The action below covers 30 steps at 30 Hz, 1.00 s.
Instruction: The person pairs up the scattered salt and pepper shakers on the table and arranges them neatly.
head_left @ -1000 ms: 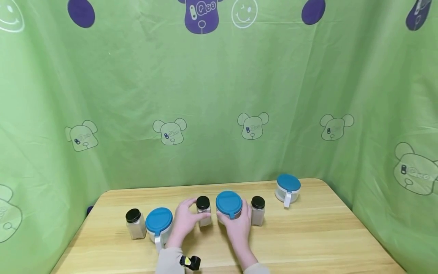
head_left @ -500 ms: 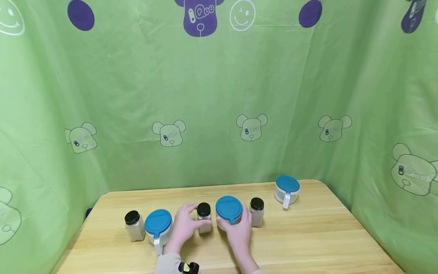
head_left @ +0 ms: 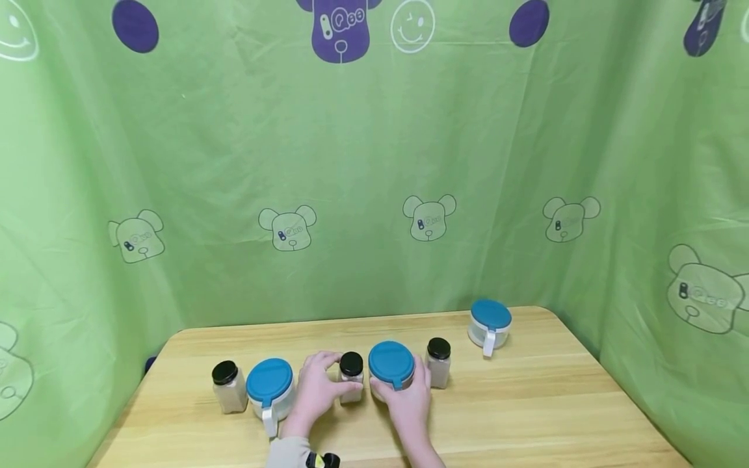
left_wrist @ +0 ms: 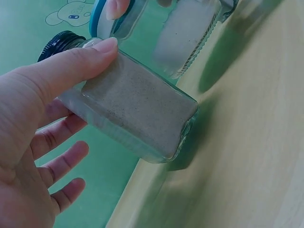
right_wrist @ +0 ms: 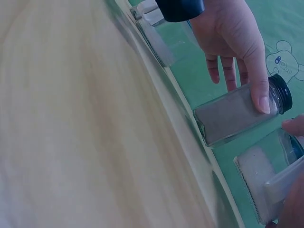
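My left hand (head_left: pixel 316 392) pinches a square glass jar (left_wrist: pixel 142 107) between thumb and fingers, just below its black screw lid (head_left: pixel 351 364). Greyish powder fills most of that jar, and three of the hand's fingers show apart from it in the left wrist view. To its right, my right hand (head_left: pixel 411 404) grips a round glass seasoning pot with a blue lid (head_left: pixel 391 362). White grains lie in the pot (right_wrist: pixel 256 166), and its pale handle (right_wrist: pixel 285 183) points toward me. The two held containers stand side by side, a small gap between them.
Left of my hands are another black-lidded jar (head_left: pixel 231 390) and a blue-lidded pot (head_left: pixel 270 383), close together. A third black-lidded jar (head_left: pixel 439 364) stands just beyond my right hand. Another blue-lidded pot (head_left: pixel 490 325) sits at the back right of the wooden table (head_left: pixel 556 396), before a green curtain (head_left: pixel 363 279).
Both hands have drawn the black-lidded jar and the blue-lidded pot a little toward me. The other containers have stayed in place; the head view has shifted slightly.
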Available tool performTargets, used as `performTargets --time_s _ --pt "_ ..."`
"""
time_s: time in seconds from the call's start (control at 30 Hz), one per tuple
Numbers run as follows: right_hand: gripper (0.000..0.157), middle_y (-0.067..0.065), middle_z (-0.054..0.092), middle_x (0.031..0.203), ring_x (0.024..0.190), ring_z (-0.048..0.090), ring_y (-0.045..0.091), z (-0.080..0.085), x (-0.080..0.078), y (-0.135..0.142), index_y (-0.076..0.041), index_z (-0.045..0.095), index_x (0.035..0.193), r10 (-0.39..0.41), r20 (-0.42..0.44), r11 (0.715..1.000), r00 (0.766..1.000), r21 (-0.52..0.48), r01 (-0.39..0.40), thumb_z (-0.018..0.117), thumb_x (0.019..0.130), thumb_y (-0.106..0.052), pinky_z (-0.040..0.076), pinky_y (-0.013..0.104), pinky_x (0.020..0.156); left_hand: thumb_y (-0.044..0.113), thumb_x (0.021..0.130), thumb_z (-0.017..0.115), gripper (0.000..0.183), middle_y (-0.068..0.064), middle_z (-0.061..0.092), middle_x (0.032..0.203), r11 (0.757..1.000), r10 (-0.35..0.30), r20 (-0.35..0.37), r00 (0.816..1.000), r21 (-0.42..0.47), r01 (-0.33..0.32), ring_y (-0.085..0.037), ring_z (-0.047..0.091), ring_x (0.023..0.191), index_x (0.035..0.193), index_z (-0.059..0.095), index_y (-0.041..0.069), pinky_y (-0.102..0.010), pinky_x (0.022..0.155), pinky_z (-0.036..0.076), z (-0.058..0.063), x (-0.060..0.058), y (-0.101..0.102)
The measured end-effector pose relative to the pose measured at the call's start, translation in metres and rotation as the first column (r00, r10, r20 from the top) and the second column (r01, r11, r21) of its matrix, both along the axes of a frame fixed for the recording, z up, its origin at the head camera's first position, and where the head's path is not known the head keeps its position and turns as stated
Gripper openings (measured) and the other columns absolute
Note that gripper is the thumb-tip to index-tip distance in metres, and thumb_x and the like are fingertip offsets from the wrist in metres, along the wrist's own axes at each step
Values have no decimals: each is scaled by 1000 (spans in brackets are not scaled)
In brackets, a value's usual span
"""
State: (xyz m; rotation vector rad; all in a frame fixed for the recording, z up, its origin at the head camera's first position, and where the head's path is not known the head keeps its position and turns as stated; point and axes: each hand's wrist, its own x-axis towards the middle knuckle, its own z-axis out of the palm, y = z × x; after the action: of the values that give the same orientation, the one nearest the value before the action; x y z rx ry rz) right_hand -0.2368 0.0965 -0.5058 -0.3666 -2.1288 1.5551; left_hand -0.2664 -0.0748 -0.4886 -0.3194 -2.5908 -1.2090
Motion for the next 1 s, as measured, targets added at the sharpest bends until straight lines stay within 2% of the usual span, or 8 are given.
performTargets --time_s 0.37,0.8,1.0 --pt "95 9 42 127 117 44 30 1 2 -1 -12 40 130 -15 4 1000 1000 27 15 85 50 -35 34 51 99 57 53 75 73 0 58 118 999 12 5 1000 -36 -12 -25 45 114 113 61 18 -50 96 32 -1 -1 3" --pt "96 12 44 125 114 46 31 -2 6 -4 -8 40 130 -13 -13 999 1000 39 14 86 50 -33 35 53 96 57 52 75 74 -2 59 117 1000 -6 13 1000 -24 6 -24 45 112 112 62 15 -49 96 32 -4 -1 1" --pt "91 11 46 120 110 48 30 -3 5 -4 -7 44 126 -21 -13 998 1000 60 21 86 50 -33 37 51 94 56 53 75 73 -1 59 115 1000 -20 4 1000 -22 20 -24 46 111 112 62 15 -50 96 32 -3 0 1"
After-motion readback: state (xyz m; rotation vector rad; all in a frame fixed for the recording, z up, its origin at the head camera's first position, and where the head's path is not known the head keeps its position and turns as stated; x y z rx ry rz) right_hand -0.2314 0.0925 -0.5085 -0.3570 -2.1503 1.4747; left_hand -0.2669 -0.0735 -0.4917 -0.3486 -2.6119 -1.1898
